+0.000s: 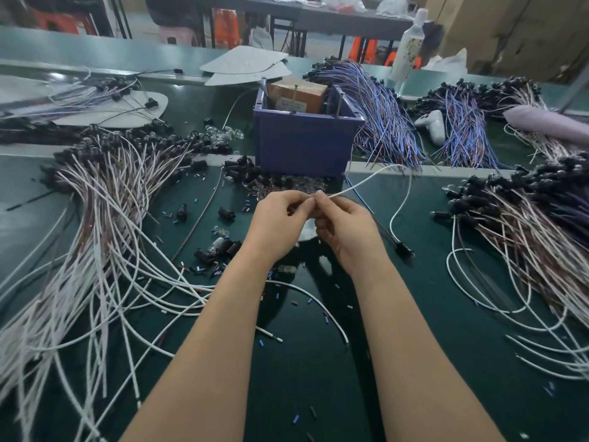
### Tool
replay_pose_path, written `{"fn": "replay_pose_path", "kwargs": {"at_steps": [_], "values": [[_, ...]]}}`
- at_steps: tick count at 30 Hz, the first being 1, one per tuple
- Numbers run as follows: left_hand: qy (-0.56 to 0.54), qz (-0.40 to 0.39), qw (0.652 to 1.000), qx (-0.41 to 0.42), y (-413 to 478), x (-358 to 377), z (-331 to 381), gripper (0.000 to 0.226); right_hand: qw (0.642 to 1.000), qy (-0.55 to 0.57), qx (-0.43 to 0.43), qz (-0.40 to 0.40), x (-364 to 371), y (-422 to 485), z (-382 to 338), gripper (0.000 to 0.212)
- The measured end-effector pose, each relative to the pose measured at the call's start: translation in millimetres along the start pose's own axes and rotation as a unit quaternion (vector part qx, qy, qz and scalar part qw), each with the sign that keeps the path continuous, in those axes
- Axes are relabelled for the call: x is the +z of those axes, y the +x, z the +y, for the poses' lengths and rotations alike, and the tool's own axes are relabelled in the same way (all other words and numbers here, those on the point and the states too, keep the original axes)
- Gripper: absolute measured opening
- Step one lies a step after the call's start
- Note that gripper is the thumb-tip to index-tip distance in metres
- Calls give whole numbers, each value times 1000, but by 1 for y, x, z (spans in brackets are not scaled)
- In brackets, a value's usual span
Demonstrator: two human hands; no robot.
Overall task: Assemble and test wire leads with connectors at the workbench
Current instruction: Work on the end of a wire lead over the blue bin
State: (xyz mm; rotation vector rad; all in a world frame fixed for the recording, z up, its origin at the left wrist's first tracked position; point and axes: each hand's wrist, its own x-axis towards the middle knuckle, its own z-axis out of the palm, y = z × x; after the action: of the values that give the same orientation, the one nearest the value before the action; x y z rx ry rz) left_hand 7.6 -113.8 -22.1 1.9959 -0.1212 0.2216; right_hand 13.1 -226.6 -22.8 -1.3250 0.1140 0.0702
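Both hands are meeting at the middle of the frame: the left hand (pixel 280 218) is pinching something too small to make out, the right hand (pixel 345 228) is pinching the end of a white wire lead (pixel 366 181), which is arcing toward the right and dropping to a black connector (pixel 404 249) on the green bench (pixel 430 314). A blue bin (pixel 306 145) is standing just above the hands, with wire bundles (pixel 105 199) spreading at left and right.

I count 2 hands, left hand (pixel 277 224) and right hand (pixel 347 231), pinching 1 white wire (pixel 366 180); 1 blue bin (pixel 306 145), 1 brown box (pixel 299 97), 1 white bottle (pixel 409 49), and 2 blue-wire heaps (pixel 382 116) toward the table's (pixel 414 314) far right corner.
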Motion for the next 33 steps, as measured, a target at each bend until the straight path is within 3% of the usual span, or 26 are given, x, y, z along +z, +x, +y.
{"fn": "replay_pose_path", "kwargs": {"at_steps": [8, 16, 20, 23, 26, 28, 31, 33], "values": [[78, 11, 997, -4, 1, -5, 1, 26, 998, 5, -56, 31, 3, 4, 2, 19], [35, -23, 999, -34, 2, -16, 2, 34, 997, 67, -24, 42, 4, 2, 0, 19], [3, 51, 993, -109, 4, -45, -14, 33, 970, 204, -25, 128, -21, 6, -15, 17], [107, 123, 979, -124, 6, -39, -14, 22, 970, 223, -19, 99, -18, 4, -15, 15], [205, 59, 968, -133, 4, -24, -4, 47, 972, 228, -4, 66, -7, 3, -11, 14], [231, 8, 968, -101, 2, -22, 1, 46, 967, 248, 0, 55, -5, 4, -12, 14], [137, -70, 988, -8, -3, -10, 16, 35, 963, 266, 7, 34, -1, 4, -10, 14], [11, -95, 995, -18, -9, 7, 31, 33, 964, 265, 16, 15, 5, 3, -8, 11]]}}
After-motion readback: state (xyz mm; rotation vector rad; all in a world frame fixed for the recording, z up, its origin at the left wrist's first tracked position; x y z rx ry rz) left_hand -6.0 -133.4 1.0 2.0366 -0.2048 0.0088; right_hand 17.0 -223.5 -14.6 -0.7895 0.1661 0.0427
